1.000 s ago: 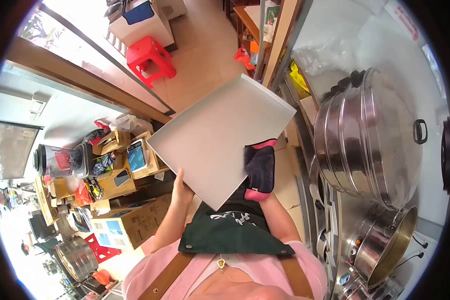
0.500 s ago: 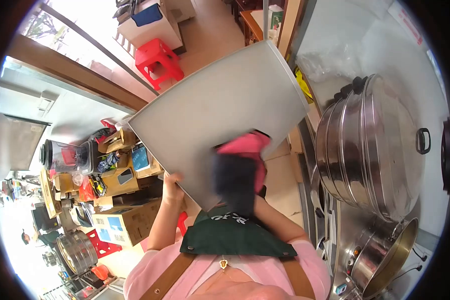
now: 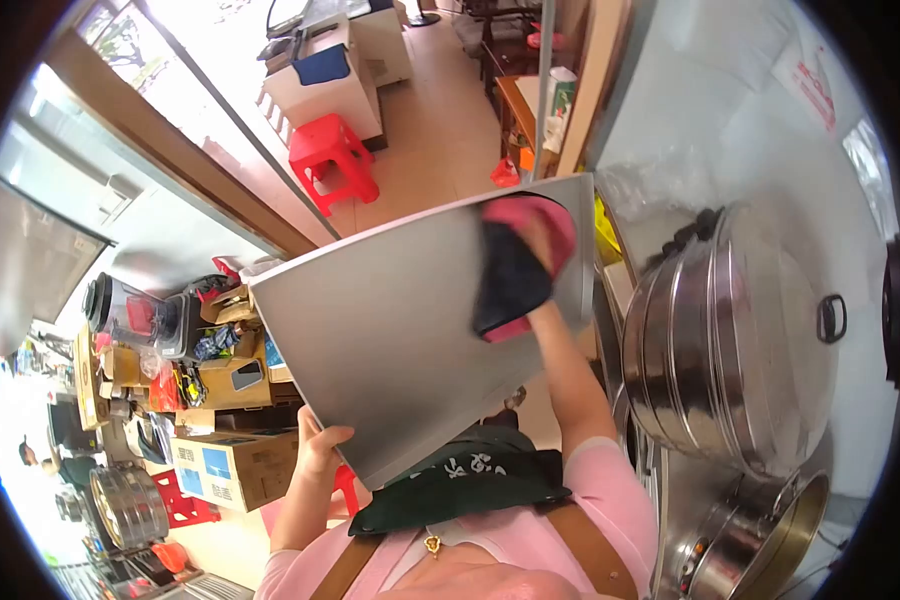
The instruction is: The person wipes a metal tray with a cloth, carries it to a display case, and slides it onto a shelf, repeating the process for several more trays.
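Note:
A wide grey metal tray [image 3: 400, 330] with a narrow raised rim is held tilted in front of my apron. My left hand [image 3: 320, 448] grips the tray's lower left edge, thumb on the upper face and fingers going underneath. Near the tray's upper right corner, my right hand [image 3: 540, 245] lies against the surface with a pink and dark navy cloth [image 3: 515, 280]. The cloth covers most of that hand, so its fingers are largely hidden, and motion blurs it a little.
Stacked steel steamers [image 3: 690, 340] and an open steel pot [image 3: 780, 540] stand close on my right. To the left are a blender [image 3: 140, 315] and cardboard boxes [image 3: 235, 465]. A red stool [image 3: 332, 160] stands on the floor beyond the tray.
My right hand and the cloth have slid up and right across the tray. The tray has turned and sits lower in view, my left hand still on its edge.

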`<state>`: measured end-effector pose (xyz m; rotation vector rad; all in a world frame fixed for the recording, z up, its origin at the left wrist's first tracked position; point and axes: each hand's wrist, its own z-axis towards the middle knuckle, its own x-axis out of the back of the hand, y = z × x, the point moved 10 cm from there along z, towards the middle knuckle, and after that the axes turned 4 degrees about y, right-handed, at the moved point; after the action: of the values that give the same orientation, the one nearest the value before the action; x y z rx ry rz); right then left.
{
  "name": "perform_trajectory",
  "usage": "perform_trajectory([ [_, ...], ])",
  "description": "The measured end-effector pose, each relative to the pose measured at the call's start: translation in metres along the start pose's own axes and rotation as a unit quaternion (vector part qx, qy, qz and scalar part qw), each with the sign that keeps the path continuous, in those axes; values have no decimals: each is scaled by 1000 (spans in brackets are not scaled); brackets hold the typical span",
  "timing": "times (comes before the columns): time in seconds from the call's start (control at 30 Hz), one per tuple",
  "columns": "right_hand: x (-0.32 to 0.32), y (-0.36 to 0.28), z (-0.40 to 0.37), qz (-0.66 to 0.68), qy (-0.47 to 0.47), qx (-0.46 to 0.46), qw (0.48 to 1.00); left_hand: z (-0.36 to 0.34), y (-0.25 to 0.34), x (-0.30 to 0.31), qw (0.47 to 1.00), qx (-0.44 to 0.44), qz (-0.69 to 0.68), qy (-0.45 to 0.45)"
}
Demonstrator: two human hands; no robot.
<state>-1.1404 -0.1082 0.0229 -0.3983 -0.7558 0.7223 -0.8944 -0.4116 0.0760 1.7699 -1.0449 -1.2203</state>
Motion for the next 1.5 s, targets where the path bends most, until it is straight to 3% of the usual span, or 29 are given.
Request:
perform_trajectory([
  [0.07,46,30,20,-46,79,-68,994,-2,6,4,1000,-18,17,3],
  [0.13,37,45,24,-279,11,-50,959,-3,13,12,997,-51,58,23],
  [0.17,6,69,20,-481,-103,-11,871,0,17,10,995,-64,78,27],
  [0.2,-24,91,14,-640,-199,71,739,7,22,4,996,-60,53,46],
  [0.23,-51,95,8,-633,-242,102,728,16,25,-5,997,-49,46,42],
  [0.27,-76,85,9,-575,-255,101,771,30,29,-14,998,-45,37,38],
  [0.3,-93,60,18,-468,-233,87,848,46,33,-18,998,-45,30,34],
  [0.37,-129,-6,34,-296,-206,115,926,81,34,-10,996,-40,55,51],
  [0.5,-196,-120,59,-46,-193,212,957,166,39,17,995,-39,48,72],
  [0.57,-222,-129,96,-16,-179,242,953,203,55,31,996,-37,30,80],
  [0.7,-250,-71,217,-114,-112,250,955,251,123,36,994,-84,27,67],
  [0.87,-266,57,354,-320,-51,151,934,301,167,42,987,-136,-9,84],
  [0.93,-291,99,380,-313,-24,135,940,328,170,40,984,-139,-29,110],
  [1.03,-348,146,401,-174,68,176,967,371,162,44,983,-110,-41,143],
  [1.07,-356,123,418,-369,-60,128,919,389,162,42,982,-104,-47,151],
  [1.13,-364,111,409,-489,-175,91,850,422,159,43,977,-102,-69,172],
  [1.17,-389,136,402,-434,-167,104,879,441,163,40,974,-110,-72,183],
  [1.27,-461,203,365,-460,-214,91,857,509,183,17,965,-131,-71,214],
  [1.33,-508,218,363,-398,-273,172,859,562,187,8,965,-125,-47,225],
  [1.4,-558,186,339,-233,-359,327,843,606,195,-2,962,-119,-23,243],
  [1.5,-578,97,367,-116,-418,352,830,669,219,-16,950,-146,-2,276],
])
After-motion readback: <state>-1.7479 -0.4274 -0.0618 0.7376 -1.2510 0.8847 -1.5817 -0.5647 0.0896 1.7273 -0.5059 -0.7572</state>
